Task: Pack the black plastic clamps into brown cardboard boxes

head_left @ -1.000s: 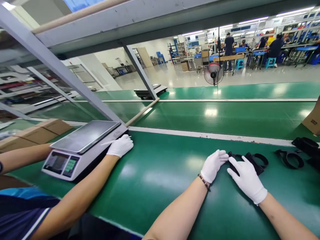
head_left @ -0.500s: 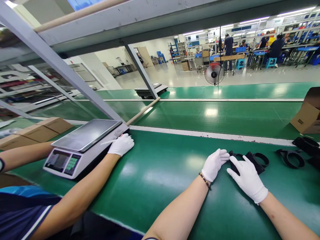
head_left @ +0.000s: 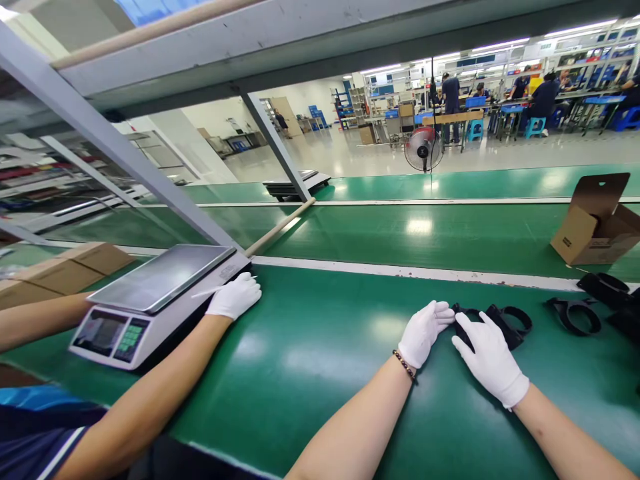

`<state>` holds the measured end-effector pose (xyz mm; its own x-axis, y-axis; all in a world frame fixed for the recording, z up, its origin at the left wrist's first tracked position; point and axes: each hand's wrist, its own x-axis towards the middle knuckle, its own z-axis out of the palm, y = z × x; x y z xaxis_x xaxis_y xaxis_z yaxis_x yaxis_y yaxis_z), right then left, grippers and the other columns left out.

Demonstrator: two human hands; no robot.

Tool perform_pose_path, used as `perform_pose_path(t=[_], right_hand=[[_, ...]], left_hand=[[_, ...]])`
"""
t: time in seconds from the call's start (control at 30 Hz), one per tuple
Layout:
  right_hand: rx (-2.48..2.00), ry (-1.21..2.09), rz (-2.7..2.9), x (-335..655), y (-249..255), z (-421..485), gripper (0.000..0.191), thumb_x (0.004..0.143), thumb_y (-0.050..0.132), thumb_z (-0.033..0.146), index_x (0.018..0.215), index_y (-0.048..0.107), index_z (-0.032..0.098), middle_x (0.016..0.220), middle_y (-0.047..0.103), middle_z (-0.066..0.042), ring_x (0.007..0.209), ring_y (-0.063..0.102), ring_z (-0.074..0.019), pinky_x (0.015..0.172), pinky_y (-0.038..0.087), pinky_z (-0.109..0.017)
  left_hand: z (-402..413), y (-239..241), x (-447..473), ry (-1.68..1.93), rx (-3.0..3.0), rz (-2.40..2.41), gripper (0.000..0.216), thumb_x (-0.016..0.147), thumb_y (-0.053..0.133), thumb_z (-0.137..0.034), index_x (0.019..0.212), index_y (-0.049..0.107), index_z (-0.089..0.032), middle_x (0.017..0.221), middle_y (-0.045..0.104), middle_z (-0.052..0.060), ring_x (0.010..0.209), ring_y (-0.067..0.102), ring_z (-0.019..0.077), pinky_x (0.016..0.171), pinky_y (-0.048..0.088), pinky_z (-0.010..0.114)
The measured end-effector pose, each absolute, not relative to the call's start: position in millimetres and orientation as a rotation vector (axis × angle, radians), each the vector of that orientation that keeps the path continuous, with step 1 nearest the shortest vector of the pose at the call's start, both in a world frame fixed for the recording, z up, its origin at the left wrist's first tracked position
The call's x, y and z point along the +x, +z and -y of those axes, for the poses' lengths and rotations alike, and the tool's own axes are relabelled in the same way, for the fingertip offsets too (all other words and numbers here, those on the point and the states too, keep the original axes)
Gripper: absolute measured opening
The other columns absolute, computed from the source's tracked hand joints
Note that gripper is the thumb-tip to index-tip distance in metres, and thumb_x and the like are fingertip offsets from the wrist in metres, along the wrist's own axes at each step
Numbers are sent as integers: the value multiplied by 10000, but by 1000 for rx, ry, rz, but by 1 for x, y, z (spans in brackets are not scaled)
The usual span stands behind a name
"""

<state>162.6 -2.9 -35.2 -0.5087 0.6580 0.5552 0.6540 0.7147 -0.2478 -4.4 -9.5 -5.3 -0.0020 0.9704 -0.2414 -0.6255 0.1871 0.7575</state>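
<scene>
My left hand point(head_left: 424, 335), in a white glove with a beaded bracelet at the wrist, rests on the green surface point(head_left: 320, 373) with its fingers stretched out. Its fingertips are beside the left edge of a black plastic part with rings point(head_left: 517, 321). My right hand point(head_left: 493, 363), gloved in white too, lies over the near side of that part, thumb and fingers apart. It hides some of the part, and I cannot tell how firmly it touches. Further right are another black ringed part point(head_left: 575, 317) and a cluster of black parts point(head_left: 605, 288).
A co-worker's gloved hand point(head_left: 235, 295) is by a weighing scale point(head_left: 165, 277) at left, with a thin white object. Brown cartons point(head_left: 65, 270) lie behind it. An opened cardboard box point(head_left: 580, 240) stands back right. A fan point(head_left: 423, 148) and a slanted metal post point(head_left: 275, 143) are beyond.
The view has shifted slightly to the right, bringing more of the opened cardboard box into sight. My hands have stayed almost still at the black part.
</scene>
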Motion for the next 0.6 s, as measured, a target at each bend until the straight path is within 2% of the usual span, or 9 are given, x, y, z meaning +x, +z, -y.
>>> perform_pose_path(t=[0.17,0.3,0.4,0.47,0.5,0.6], right_hand=[[-995,8,2257,161,-36,3,392,958,456,332,1294,492,134,863,657,-65,836,636,-201,1071,351,-483],[-1008,20,2248,158,-33,3,385,952,471,334,1280,498,133,848,650,-59,832,626,-200,1059,355,-480],[-1020,43,2218,155,-31,2,352,946,478,316,1257,508,156,833,644,-43,817,618,-192,1055,352,-475],[-1032,57,2193,152,-30,2,350,932,492,309,1252,505,169,836,641,-36,820,613,-192,1058,343,-476],[-1042,66,2182,151,-29,1,359,920,505,305,1253,500,170,842,640,-36,828,610,-195,1060,337,-479],[-1076,127,2184,148,-26,0,423,865,558,276,1265,476,166,840,625,-30,831,596,-201,1068,312,-488]], left_hand=[[7,-6,-4,1353,572,-930,418,834,601,-506,951,669,-111,910,719,131,901,680,232,980,456,438],[7,-4,-4,1365,695,-1052,460,840,562,-538,981,663,-112,940,716,152,929,679,273,975,463,492],[14,0,-5,1445,825,-1188,402,827,607,-488,1052,655,-158,1171,657,133,1177,567,279,1123,321,463],[21,6,-5,1524,965,-1300,368,833,620,-432,1130,629,-215,1367,535,75,1348,395,238,1197,171,395],[23,11,-4,1554,1087,-1366,366,850,600,-413,1173,606,-240,1428,474,49,1387,333,218,1205,140,378],[14,36,4,1504,1638,-1551,385,901,519,-382,1271,536,-278,1493,390,34,1396,321,216,1179,220,414]])
